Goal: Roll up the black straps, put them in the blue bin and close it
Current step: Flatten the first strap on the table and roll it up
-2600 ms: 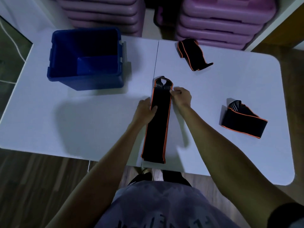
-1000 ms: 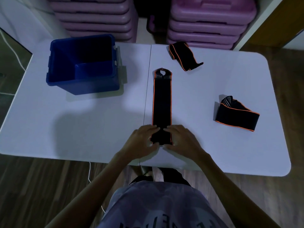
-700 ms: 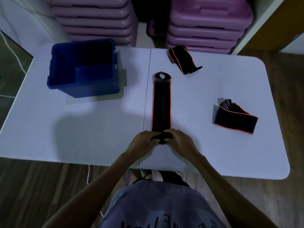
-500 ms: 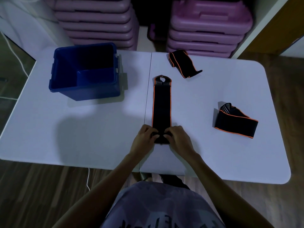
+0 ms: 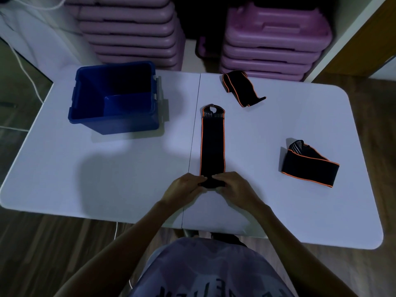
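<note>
The empty blue bin (image 5: pixel 113 97) sits far left on the white tabletop (image 5: pixel 107 172). At centre, the left hand (image 5: pixel 184 189) and right hand (image 5: pixel 233 187) pinch the flat strap (image 5: pixel 212 144) by its near end, starting a roll; it looks soft, light and limp, best gripped at both edges. Two more straps (image 5: pixel 308 166) lie to the right, purple cases (image 5: pixel 272 37) stacked behind.

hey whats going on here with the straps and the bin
A person is rolling up a long black strap laid flat down the middle of the white table. The left hand and right hand pinch its near end, where a small roll has started; the rest lies flat. Two more black straps wait unrolled, one at the far edge and one folded on the right. The blue bin stands open at the far left with nothing visible inside.
</note>
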